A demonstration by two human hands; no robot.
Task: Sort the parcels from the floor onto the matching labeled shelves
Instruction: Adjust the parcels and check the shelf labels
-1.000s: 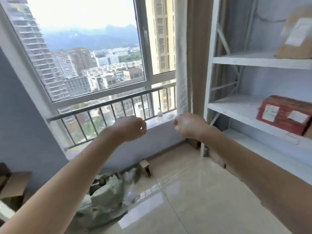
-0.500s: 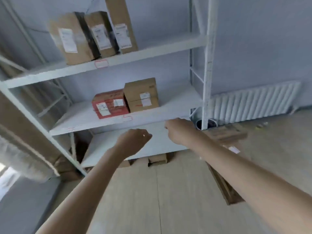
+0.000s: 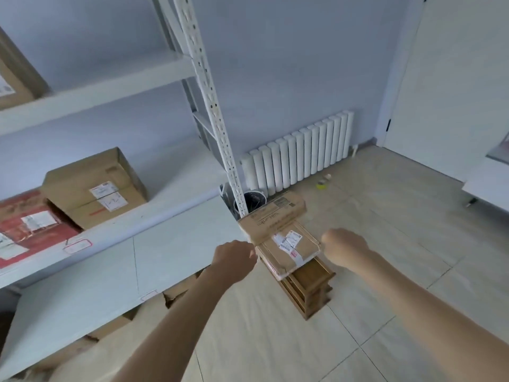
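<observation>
Parcels (image 3: 289,248) are lying stacked straight ahead of you, in the gap between your two hands: a flat brown one with white labels is resting on a small wooden stand (image 3: 309,288) on the floor (image 3: 385,244), and a longer printed carton (image 3: 272,215) is sitting across its far end, against the foot of the white shelf upright (image 3: 217,128). Your left hand (image 3: 234,259) is hovering just beside the near left corner of the flat parcel, and your right hand (image 3: 344,249) is hovering just beside its right edge; both are curled into loose fists and holding nothing. Neither is touching cardboard yet, as far as the view is showing. The flat parcel's long axis is running away from you and slightly to the right, so its long sides are facing your two hands. Both hands look about equally near, the right perhaps a shade closer to an edge. The likely next move is a two-handed pick-up from the sides, and the carton on top may be needing to come off first. The shelves (image 3: 154,216) are standing to your left, with boxes on the middle level and the lower board beside your left forearm
</observation>
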